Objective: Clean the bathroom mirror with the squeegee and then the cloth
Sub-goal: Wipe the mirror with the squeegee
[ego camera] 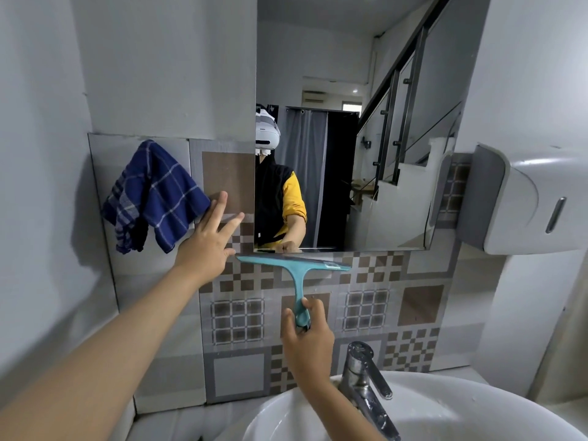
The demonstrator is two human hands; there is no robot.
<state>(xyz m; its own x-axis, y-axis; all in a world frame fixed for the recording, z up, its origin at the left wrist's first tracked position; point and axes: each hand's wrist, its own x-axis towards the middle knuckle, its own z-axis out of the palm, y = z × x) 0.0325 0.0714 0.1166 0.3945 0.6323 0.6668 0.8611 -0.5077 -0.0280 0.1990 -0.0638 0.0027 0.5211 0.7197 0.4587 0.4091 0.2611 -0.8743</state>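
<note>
The bathroom mirror (pixel 350 90) hangs on the wall above the sink. A teal squeegee (pixel 297 275) is upright with its blade just below the mirror's bottom edge, against the patterned tiles. My right hand (pixel 307 335) grips its handle from below. A blue checked cloth (pixel 152 198) hangs on the tiled wall to the left of the mirror. My left hand (pixel 208 237) is stretched out with its fingers spread, fingertips touching the cloth's right edge, holding nothing.
A white sink (pixel 461 409) with a chrome tap (pixel 366 370) lies below my right hand. A white dispenser (pixel 521 198) juts from the right wall beside the mirror. Patterned tiles (pixel 381 307) cover the wall under the mirror.
</note>
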